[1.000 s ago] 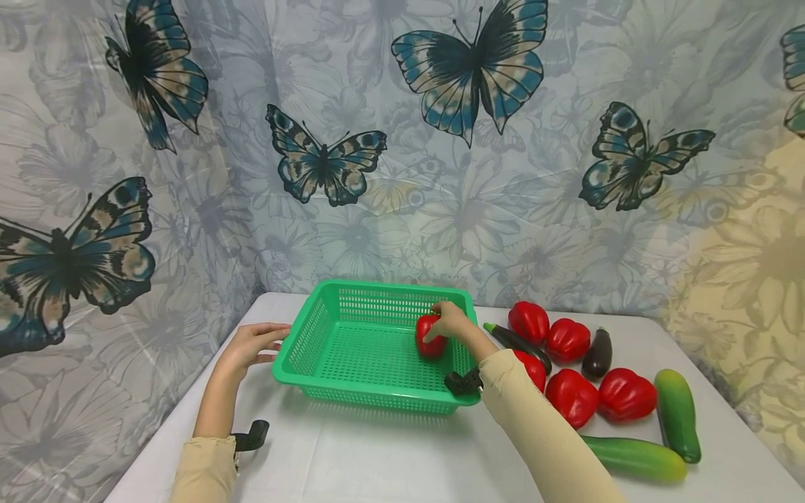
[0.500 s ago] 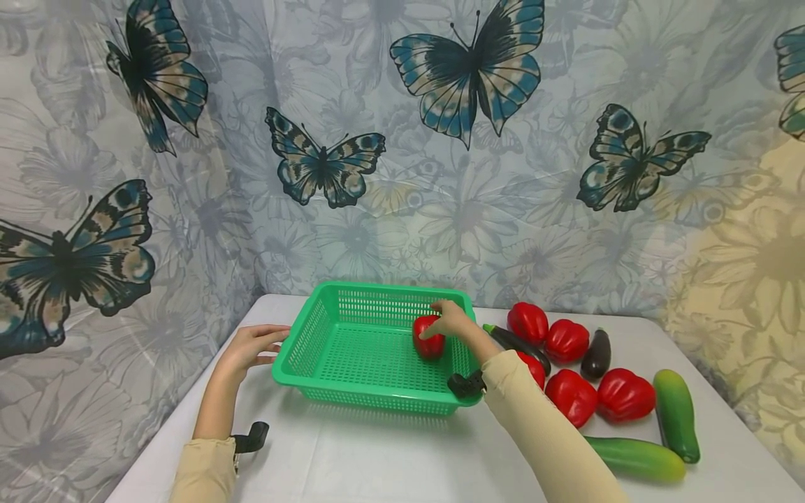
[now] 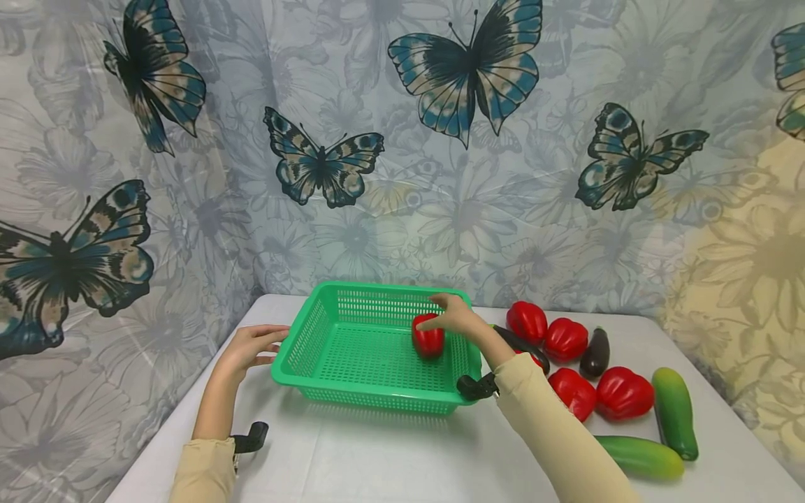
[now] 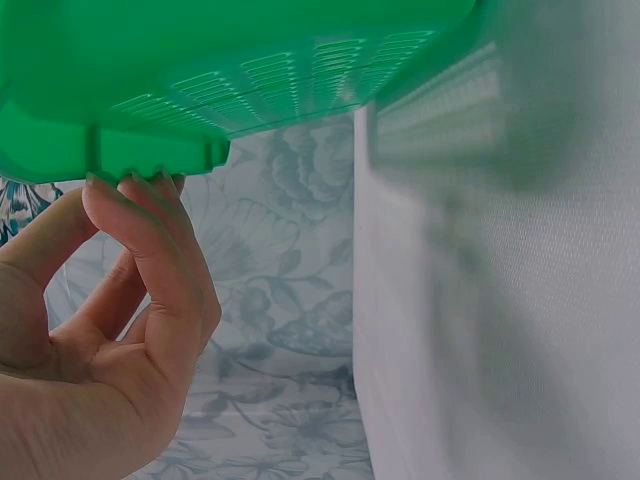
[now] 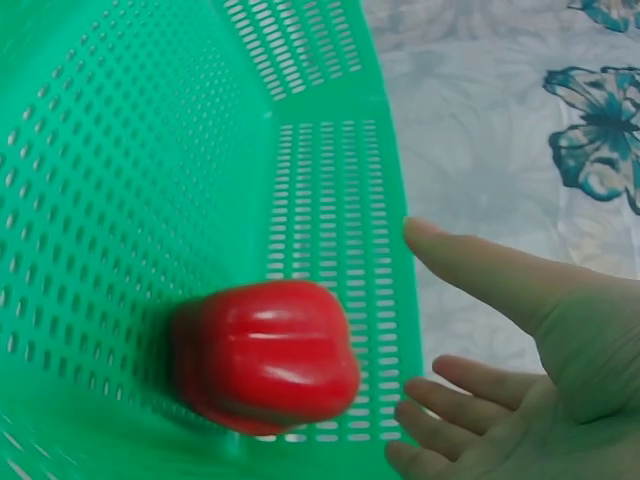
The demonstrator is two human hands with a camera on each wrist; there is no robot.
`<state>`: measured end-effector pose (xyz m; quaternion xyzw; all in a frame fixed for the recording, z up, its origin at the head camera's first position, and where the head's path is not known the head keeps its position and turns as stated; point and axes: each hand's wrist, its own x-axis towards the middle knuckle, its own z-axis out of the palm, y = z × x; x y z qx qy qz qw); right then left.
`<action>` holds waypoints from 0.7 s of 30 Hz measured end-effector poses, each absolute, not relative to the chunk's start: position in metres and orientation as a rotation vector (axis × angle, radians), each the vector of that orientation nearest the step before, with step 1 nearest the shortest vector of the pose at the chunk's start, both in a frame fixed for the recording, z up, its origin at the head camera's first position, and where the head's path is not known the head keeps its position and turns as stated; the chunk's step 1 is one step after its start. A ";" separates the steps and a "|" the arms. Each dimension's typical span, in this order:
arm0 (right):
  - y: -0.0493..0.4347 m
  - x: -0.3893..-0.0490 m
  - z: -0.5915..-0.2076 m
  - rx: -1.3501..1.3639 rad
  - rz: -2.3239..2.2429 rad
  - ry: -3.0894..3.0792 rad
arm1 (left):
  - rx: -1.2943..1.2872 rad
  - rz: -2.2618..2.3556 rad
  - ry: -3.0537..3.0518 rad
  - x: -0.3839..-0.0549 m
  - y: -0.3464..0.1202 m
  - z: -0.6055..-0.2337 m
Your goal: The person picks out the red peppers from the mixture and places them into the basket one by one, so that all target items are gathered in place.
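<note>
A green plastic basket [image 3: 367, 399] with perforated sides stands on the white table. Inside it, toward the right end, sits a red bell pepper [image 3: 429, 342], also plain in the right wrist view as a glossy lobed pepper [image 5: 275, 355]. My right hand [image 3: 454, 314] hovers over the basket's right side with fingers and thumb spread. The right wrist view shows that hand [image 5: 530, 370] apart from the pepper and holding nothing. At the basket's left rim, my left hand [image 3: 253, 344] touches the edge with loosely bent fingers; its fingertips [image 4: 135, 185] meet the rim from below.
Right of the basket lie several more red bell peppers [image 3: 625, 393], a long dark eggplant [image 3: 520, 344] and a shorter eggplant [image 3: 595, 354]. Two green zucchini-like vegetables, one upright in view [image 3: 676, 412] and one crosswise [image 3: 641, 457], lie farther right. Butterfly-printed cloth hangs behind the table.
My right hand has let go of the bell pepper, spread its fingers and risen slightly rightward. The pepper stays in the basket. My left hand remains at the rim.
</note>
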<state>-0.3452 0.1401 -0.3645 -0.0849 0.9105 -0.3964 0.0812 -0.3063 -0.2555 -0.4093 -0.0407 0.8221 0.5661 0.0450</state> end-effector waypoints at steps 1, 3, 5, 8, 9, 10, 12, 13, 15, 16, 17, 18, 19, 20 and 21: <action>0.142 -0.345 -0.363 -0.258 -1.192 2.715 | -0.125 1.728 2.514 -0.306 -0.255 -0.409; 0.145 -0.343 -0.361 -0.275 -1.203 2.705 | -0.128 1.727 2.517 -0.305 -0.255 -0.408; 0.149 -0.341 -0.359 -0.290 -1.217 2.691 | -0.129 1.725 2.519 -0.304 -0.255 -0.407; 0.155 -0.338 -0.356 -0.311 -1.243 2.666 | -0.127 1.728 2.520 -0.304 -0.255 -0.408; 0.158 -0.337 -0.355 -0.316 -1.250 2.658 | -0.126 1.728 2.520 -0.305 -0.255 -0.408; 0.160 -0.336 -0.355 -0.322 -1.256 2.654 | -0.125 1.729 2.520 -0.305 -0.255 -0.408; 0.163 -0.334 -0.353 -0.339 -1.258 2.653 | -0.120 1.731 2.519 -0.305 -0.255 -0.408; 0.165 -0.333 -0.351 -0.348 -1.260 2.651 | -0.122 1.730 2.518 -0.305 -0.255 -0.408; 0.169 -0.331 -0.350 -0.369 -1.261 2.646 | -0.123 1.728 2.518 -0.304 -0.255 -0.407; 0.170 -0.330 -0.349 -0.377 -1.267 2.640 | -0.121 1.728 2.519 -0.304 -0.255 -0.407; 0.173 -0.329 -0.349 -0.384 -1.275 2.632 | -0.121 1.728 2.518 -0.303 -0.255 -0.407; 0.175 -0.328 -0.349 -0.389 -1.283 2.626 | -0.124 1.729 2.516 -0.303 -0.255 -0.407; 0.177 -0.327 -0.348 -0.395 -1.290 2.620 | -0.126 1.729 2.513 -0.303 -0.255 -0.408; 0.180 -0.326 -0.348 -0.393 -1.299 2.613 | -0.125 1.731 2.514 -0.303 -0.255 -0.408; 0.182 -0.325 -0.348 -0.393 -1.304 2.609 | -0.127 1.732 2.515 -0.304 -0.255 -0.408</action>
